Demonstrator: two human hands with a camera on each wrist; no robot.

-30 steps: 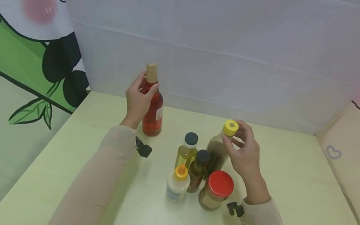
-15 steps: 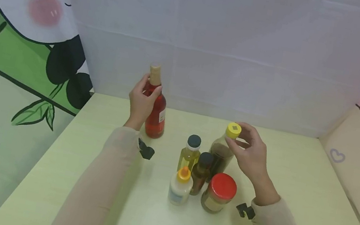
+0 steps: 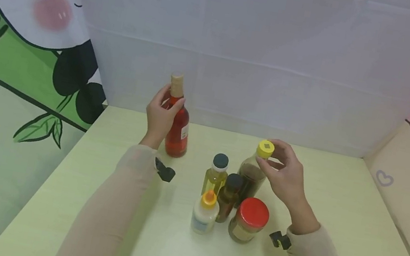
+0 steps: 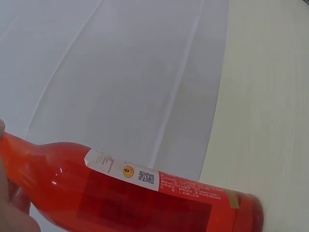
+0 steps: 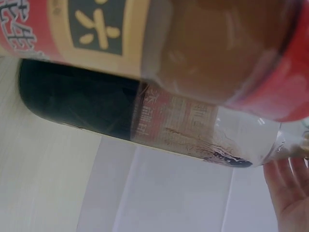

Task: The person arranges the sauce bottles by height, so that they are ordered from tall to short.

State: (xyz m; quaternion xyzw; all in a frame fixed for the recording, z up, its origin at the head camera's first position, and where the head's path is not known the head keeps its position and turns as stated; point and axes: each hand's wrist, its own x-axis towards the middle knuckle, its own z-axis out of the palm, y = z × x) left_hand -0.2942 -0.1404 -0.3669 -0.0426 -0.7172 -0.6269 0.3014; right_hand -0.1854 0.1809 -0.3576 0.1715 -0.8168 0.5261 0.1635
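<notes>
My left hand point(image 3: 160, 115) grips the neck of a red glass bottle point(image 3: 177, 134) with a tan cap, upright near the back of the table. The left wrist view shows the red bottle point(image 4: 130, 193) with its printed label and base on the table. On the other side, my right hand point(image 3: 283, 171) holds a yellow-capped bottle of dark liquid point(image 3: 250, 177) at its neck, thumb in front. In the right wrist view the dark-liquid bottle point(image 5: 82, 96) is partly hidden behind a red-lidded jar point(image 5: 207, 48), and fingers point(image 5: 285, 183) show at its neck.
Close in front of the dark-liquid bottle stand the red-lidded jar point(image 3: 251, 218), a small black-capped brown bottle point(image 3: 228, 198), a green-capped bottle of yellow liquid point(image 3: 214, 177) and a white bottle point(image 3: 204, 217) with an orange tip. A pale wall point(image 3: 236, 92) rises behind the table point(image 3: 166, 254).
The whole view shifts slightly between the first and second frames. Both hands keep their holds, and the bottles and jar stay in place on the table.
</notes>
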